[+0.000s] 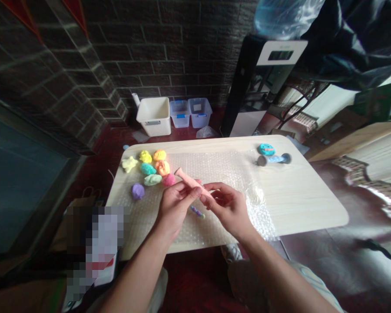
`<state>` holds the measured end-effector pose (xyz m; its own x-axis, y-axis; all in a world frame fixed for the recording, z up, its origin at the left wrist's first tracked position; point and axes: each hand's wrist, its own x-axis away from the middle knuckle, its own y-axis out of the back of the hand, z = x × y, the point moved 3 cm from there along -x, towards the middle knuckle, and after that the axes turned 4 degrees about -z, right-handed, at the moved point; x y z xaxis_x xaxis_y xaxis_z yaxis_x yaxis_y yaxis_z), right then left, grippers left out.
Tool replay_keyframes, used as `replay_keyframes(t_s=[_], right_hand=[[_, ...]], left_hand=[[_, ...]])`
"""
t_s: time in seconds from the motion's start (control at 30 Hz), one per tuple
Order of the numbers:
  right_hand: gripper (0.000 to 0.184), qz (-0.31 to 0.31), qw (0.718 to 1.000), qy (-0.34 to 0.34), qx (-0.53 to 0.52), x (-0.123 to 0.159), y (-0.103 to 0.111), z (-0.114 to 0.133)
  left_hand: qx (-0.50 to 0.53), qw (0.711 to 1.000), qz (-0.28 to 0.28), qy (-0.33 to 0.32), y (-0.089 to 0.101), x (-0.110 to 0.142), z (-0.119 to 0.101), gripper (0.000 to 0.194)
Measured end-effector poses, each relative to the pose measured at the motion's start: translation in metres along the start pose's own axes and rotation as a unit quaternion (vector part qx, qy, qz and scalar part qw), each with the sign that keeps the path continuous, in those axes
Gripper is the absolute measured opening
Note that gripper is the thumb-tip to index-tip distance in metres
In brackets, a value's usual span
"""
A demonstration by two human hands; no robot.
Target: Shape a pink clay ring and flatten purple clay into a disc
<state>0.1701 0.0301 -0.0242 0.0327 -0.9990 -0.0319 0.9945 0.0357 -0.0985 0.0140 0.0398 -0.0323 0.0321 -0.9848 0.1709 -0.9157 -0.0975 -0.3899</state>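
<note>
Both my hands meet over the middle of a low wooden table [299, 191] and grip a pink stick-like tool [186, 178] that points up and to the left. My left hand [174, 204] pinches its middle with closed fingers. My right hand [226, 204] holds its lower end, fingers curled. Under my hands lies a small multicoloured piece [197, 212] on a sheet of bubble wrap [215, 167]. Several clay lumps sit to the left: yellow [145, 156], orange [159, 154], teal [147, 168], purple [137, 190], pink [168, 179].
A blue roller [273, 159] and a blue clay disc [266, 149] lie at the table's far right. A white bin [154, 115] and two clear boxes [190, 112] stand on the floor by the brick wall. A water dispenser [263, 82] stands behind the table.
</note>
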Motion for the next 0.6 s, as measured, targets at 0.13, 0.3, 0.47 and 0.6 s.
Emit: replay_keyframes(t_s=[0.13, 0.3, 0.47, 0.6], right_hand=[[0.027, 0.008, 1.000, -0.006, -0.007, 0.0003, -0.0006, 0.0001], [0.024, -0.001, 1.000, -0.005, -0.025, -0.0029, 0.0038, 0.0015], [0.024, 0.021, 0.999, -0.007, -0.030, -0.0038, 0.0039, 0.0033], [0.025, 0.021, 0.999, -0.015, -0.026, -0.0013, 0.0012, 0.0024]], left_hand=[[-0.008, 1.000, -0.011, -0.010, 0.0014, -0.0006, -0.0002, 0.025], [0.020, 0.999, 0.004, -0.030, -0.0015, 0.0008, -0.0054, 0.021], [0.018, 0.999, -0.005, -0.049, -0.0013, 0.0004, -0.0085, 0.018], [-0.002, 0.998, -0.017, -0.068, -0.0008, -0.0002, -0.0075, 0.018]])
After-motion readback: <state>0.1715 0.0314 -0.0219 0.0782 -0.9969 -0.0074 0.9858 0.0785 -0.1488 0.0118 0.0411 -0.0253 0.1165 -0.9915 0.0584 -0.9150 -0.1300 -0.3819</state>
